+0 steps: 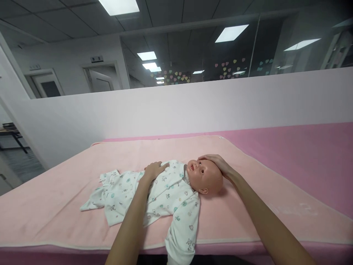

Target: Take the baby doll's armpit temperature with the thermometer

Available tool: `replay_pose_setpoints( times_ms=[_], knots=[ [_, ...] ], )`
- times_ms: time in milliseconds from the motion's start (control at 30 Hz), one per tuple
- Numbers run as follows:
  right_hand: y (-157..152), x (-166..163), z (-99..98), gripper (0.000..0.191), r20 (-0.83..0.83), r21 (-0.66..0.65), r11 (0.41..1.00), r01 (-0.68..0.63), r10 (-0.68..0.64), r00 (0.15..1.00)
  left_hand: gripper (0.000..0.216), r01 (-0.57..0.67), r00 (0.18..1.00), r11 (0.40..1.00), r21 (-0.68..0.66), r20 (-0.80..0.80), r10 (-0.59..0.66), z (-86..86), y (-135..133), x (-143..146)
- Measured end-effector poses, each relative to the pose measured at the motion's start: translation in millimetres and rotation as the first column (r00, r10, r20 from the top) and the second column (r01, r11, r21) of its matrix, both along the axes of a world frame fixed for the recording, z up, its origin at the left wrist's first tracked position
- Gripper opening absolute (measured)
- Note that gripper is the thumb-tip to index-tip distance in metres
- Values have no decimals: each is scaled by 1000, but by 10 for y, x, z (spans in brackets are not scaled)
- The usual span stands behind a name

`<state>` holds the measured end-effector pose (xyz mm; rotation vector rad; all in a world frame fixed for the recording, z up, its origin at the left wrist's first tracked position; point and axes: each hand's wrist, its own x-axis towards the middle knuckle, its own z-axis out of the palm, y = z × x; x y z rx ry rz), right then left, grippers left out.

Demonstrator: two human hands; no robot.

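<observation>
A baby doll [204, 178] lies on its back on a peach blanket [68, 176], its bald head toward the right. It wears a white top [169, 195] and white trousers [121, 191] with small printed figures. One sleeve hangs over the table's near edge. My left hand [154, 170] rests on the doll's belly with its fingers stretched out. My right hand [216, 162] lies over the crown of the doll's head, fingers extended along its far side. Both palms are hidden from view.
Beneath the blanket is a pink table cover [309, 154], showing along the right and front edge. A low white wall [193, 106] with glass above it stands behind. At the far left a dark table [13, 134] is seen past an opening.
</observation>
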<state>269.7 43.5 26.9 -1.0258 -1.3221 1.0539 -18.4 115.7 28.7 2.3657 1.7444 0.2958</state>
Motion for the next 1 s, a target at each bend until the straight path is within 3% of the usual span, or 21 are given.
replay_pose_setpoints(
  times_ms=[133,300,467,667,900,1000],
  knots=[
    [-75,-37,66,39,115,-40,994,-106,110,987,59,4,1000,1000,11,-16,-4,-2,8,3],
    [-41,-37,29,39,37,-27,995,-94,95,995,59,11,1000,1000,20,-15,-11,4,6,7],
    [18,-12,-4,37,-93,33,995,95,-92,991,59,4,1000,1000,26,-11,-3,-8,5,7],
    [-35,-34,-3,38,13,-14,996,-86,86,996,56,3,1000,999,42,-6,-3,-19,-2,4],
    [42,32,-33,40,-64,12,998,68,-67,996,53,3,1000,999,54,-4,-3,-16,-10,8],
    [12,18,-12,39,-27,0,1000,-10,10,1000,55,0,1000,999,52,-5,0,-12,1,10]
  ],
)
